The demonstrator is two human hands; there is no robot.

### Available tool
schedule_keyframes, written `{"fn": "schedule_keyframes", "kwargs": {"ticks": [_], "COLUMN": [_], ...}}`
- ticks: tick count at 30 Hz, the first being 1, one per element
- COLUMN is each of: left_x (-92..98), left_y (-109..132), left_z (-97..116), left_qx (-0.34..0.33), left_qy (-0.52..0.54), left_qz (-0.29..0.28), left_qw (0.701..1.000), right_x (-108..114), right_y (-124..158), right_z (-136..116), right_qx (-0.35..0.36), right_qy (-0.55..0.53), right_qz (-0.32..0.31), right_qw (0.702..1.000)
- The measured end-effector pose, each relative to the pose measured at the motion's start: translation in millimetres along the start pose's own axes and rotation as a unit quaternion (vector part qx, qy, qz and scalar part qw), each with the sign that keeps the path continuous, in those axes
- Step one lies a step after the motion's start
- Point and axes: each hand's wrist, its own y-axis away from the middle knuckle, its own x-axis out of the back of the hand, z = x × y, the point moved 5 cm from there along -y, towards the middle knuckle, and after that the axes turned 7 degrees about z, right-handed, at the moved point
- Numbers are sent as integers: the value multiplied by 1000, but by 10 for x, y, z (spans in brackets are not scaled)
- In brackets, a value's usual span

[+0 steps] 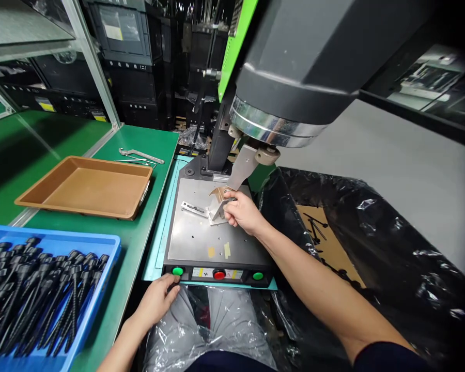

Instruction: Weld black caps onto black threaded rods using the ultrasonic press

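My right hand [243,211] is at the metal fixture [216,207], just below the tip of the press's flat metal horn [242,168]. Its fingers are curled and pinched together; what they hold is hidden. A brownish piece [217,192] stands at the top of the fixture, beside my fingertips. The fixture sits on the grey base plate [194,243], with a slotted metal bar [195,208] reaching left from it. My left hand [157,299] rests at the front edge of the press, fingers extended and thumb apart, fingertips just below the left green button [177,270]. It holds nothing.
On the green bench at left are a blue tray [114,253] of black ribbed parts, a brown tray [81,206] and a wrench [143,155]. A red button [219,274] and another green button [258,276] line the press front. A black-plastic-lined bin [333,191] stands at right.
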Motion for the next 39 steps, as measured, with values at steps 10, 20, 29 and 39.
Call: {"fn": "schedule_keyframes", "kwargs": {"ticks": [10, 20, 29, 39], "left_x": [-5, -13, -40, -56], "left_y": [-24, -41, -31, -21], "left_z": [7, -12, -16, -15], "left_qx": [-20, -25, -30, -37], "left_qy": [-14, -4, -17, -57], "left_qz": [4, 21, 8, -13], "left_qw": [1000, 999, 999, 998], "right_x": [79, -13, -31, 69], "right_y": [-61, -125, 5, -84], "right_z": [41, 24, -73, 43], "right_qx": [-16, -37, -16, -31], "right_qy": [39, 28, -39, 68], "right_qz": [24, 10, -6, 52], "right_qw": [999, 999, 999, 996]}}
